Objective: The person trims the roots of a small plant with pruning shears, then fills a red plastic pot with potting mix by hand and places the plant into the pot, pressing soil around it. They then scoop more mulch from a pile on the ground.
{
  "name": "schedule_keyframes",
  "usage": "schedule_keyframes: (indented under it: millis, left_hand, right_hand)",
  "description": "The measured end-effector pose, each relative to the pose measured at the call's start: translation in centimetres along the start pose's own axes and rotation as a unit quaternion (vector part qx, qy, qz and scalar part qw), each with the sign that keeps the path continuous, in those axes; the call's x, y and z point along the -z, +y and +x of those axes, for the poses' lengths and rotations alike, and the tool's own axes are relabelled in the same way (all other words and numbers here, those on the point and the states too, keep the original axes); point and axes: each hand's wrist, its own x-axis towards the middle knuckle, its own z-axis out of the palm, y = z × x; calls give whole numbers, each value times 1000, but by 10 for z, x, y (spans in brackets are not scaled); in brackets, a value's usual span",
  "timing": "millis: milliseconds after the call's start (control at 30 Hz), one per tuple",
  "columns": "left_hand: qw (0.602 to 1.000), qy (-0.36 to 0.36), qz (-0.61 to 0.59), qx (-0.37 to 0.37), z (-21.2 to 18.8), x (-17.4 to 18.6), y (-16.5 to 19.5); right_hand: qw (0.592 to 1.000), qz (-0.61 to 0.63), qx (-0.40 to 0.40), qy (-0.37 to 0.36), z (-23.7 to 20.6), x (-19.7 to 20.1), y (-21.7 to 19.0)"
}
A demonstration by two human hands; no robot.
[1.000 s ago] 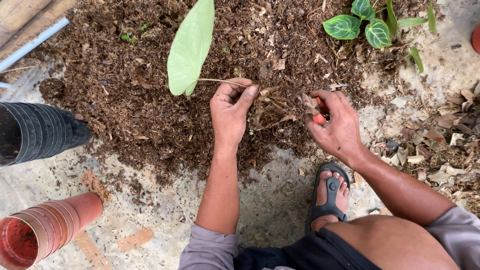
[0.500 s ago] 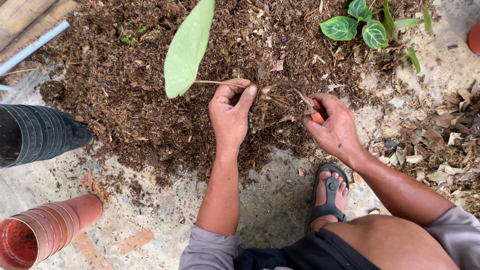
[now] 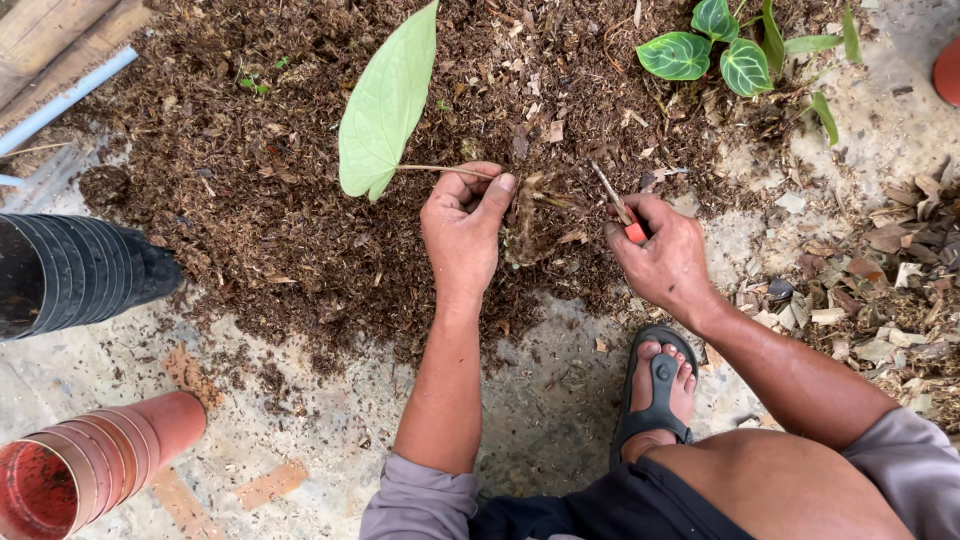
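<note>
My left hand [image 3: 462, 228] grips the base of a plant with one large light-green leaf [image 3: 386, 102], whose thin stem runs from my fingers to the leaf on the left. The plant's brown, fibrous root clump [image 3: 540, 212] sticks out to the right of my thumb. My right hand [image 3: 665, 255] holds a small cutting tool with an orange handle [image 3: 634, 232], its thin blade pointing up-left toward the roots. Both hands hover over a spread of dark brown potting mix [image 3: 260, 190].
A stack of black pots [image 3: 70, 272] lies on its side at the left, a stack of terracotta-coloured pots [image 3: 95, 455] at the lower left. Small dark-green veined plants [image 3: 715, 55] lie at the top right. My sandalled foot [image 3: 657, 385] rests on the concrete; dry leaves [image 3: 890, 290] litter the right.
My right hand has turned the tool so its blade points toward the roots. The left hand keeps its grip on the plant with little shift.
</note>
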Motion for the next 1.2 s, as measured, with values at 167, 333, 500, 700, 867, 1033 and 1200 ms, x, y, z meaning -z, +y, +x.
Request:
schedule_keyframes:
  millis: [167,333,500,700,867,1033,1200]
  left_hand:
    - [999,2,-52,16,6,8,-1]
    - [997,14,-70,19,13,18,-5]
    - [989,45,-137,23,18,23,-16]
    - [978,73,-194,28,19,24,-27]
    - [969,72,-233,48,15,16,-34]
    - [973,68,-209,64,10,7,-37]
    - [978,67,-176,85,8,2,-33]
  right_hand:
    - [996,80,31,6,-1,4,3]
    - [996,69,3,-51,0,9,10]
    - [987,-20,156,35,2,2,16]
    - [983,-65,168,16,-1,-6,15]
    - [981,-43,187,14,-5,-13,3]
    - [989,-30,141,16,-5,-16,-6]
    - [998,-43,45,-9,0,-18,1]
